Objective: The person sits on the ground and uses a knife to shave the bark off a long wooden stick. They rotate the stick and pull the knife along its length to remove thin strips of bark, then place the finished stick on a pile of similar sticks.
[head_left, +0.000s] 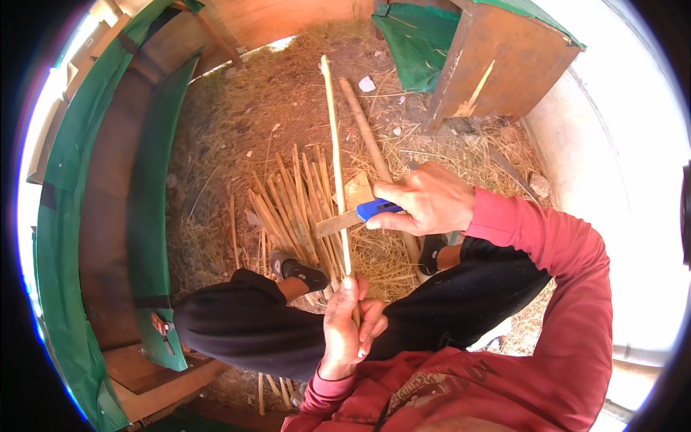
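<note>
My left hand [348,322] is closed round the lower end of a thin pale wooden stick [335,144], which points up and away from me. In my right hand [427,199] is a utility knife [338,224] with a blue handle and a long, brownish blade. The blade lies across the stick, a little above my left hand. Behind the stick, a pile of split wooden strips [286,201] lies on the ground by my shoe. Whether the blade's edge bites into the wood cannot be made out.
A thicker round pole [366,129] lies on the straw-strewn ground beyond. A wooden box with green cloth [497,68] stands at the far right, beside a white wall [612,158]. Along the left runs a bench covered in green cloth [147,216], with a small tool [163,328] on it.
</note>
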`<state>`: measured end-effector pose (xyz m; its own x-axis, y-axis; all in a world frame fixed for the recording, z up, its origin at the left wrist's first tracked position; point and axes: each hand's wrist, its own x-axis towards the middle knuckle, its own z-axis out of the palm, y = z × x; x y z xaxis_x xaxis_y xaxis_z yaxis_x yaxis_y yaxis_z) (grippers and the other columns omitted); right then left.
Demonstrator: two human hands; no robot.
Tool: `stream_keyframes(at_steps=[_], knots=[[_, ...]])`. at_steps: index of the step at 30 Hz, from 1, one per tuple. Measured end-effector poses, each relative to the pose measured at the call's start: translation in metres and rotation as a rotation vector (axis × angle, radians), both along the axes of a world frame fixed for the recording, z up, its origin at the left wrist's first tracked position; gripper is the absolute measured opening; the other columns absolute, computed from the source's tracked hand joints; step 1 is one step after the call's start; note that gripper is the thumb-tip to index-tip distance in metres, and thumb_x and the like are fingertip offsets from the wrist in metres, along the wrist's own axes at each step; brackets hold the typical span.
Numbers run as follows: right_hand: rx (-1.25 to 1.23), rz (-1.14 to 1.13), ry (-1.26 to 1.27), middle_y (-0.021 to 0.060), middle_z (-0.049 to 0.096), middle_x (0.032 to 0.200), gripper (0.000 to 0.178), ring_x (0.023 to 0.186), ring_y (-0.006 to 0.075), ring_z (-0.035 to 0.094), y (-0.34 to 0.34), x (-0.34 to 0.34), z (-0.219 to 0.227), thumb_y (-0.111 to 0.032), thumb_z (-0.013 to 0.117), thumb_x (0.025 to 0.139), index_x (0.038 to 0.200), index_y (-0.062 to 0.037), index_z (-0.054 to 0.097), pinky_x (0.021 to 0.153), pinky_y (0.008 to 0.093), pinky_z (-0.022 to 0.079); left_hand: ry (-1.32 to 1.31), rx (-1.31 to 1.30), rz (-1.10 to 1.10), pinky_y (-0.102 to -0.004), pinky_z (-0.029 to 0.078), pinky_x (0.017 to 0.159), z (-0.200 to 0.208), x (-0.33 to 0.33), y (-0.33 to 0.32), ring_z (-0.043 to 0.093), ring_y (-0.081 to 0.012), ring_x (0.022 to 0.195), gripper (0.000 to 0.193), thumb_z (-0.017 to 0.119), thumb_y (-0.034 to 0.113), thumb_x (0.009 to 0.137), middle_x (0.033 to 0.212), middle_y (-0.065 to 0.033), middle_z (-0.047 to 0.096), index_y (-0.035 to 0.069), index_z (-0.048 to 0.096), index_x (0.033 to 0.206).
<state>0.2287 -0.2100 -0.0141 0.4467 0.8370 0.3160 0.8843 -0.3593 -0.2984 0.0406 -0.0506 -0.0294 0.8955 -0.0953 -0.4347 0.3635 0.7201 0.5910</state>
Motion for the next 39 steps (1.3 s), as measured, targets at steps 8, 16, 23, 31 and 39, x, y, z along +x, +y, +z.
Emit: stream_keyframes(at_steps=[8,16,23,31,39], knots=[[-0.012,-0.636,-0.151,0.0132,0.053,0.052,0.041,0.044,0.0297,0.057,-0.018,0.088,0.012,-0.048,0.049,0.095,0.087,-0.009,0.06,0.039,0.0406,0.042,-0.018,0.002,-0.086,-0.0227,0.018,0.033,0.004,-0.024,-0.003,0.023,-0.0084,0.03,0.038,0.039,0.045,0.101,0.047,0.0019,0.028,0.014,0.038,0.08],[-0.013,0.019,0.156,0.0126,0.052,0.053,0.029,0.043,0.0281,0.054,0.004,0.019,0.022,-0.036,0.064,0.09,0.087,-0.0068,0.062,0.043,0.0403,0.039,-0.045,0.052,0.074,-0.0211,0.018,0.032,0.0,-0.01,0.009,0.021,-0.0078,0.029,0.038,0.033,0.045,0.102,0.045,0.0004,0.03,0.011,0.038,0.086],[0.064,0.167,-0.008,0.0069,0.048,0.044,0.048,0.034,0.0257,0.049,0.018,0.009,-0.017,-0.055,0.055,0.09,0.084,-0.008,0.06,0.035,0.0407,0.037,-0.029,-0.02,0.03,-0.0214,0.016,0.032,0.003,-0.011,0.005,0.021,-0.0068,0.031,0.039,0.036,0.045,0.101,0.047,0.0024,0.027,0.011,0.036,0.083],[0.195,-0.355,-0.14,0.0084,0.05,0.047,0.039,0.036,0.0252,0.049,0.008,0.063,0.011,-0.044,0.059,0.091,0.078,-0.0076,0.056,0.037,0.0384,0.038,-0.047,-0.136,-0.021,-0.0218,0.016,0.031,-0.002,-0.019,0.012,0.022,-0.0069,0.032,0.039,0.041,0.044,0.1,0.054,0.0028,0.029,0.011,0.037,0.082],[0.176,0.141,-0.128,0.0065,0.048,0.045,0.042,0.035,0.0252,0.049,0.032,0.013,-0.02,-0.052,0.058,0.089,0.083,-0.0109,0.058,0.035,0.0387,0.036,-0.092,-0.048,-0.01,-0.0226,0.018,0.031,0.003,-0.018,0.011,0.023,-0.0071,0.032,0.036,0.04,0.041,0.101,0.056,0.0029,0.032,0.01,0.038,0.081]])
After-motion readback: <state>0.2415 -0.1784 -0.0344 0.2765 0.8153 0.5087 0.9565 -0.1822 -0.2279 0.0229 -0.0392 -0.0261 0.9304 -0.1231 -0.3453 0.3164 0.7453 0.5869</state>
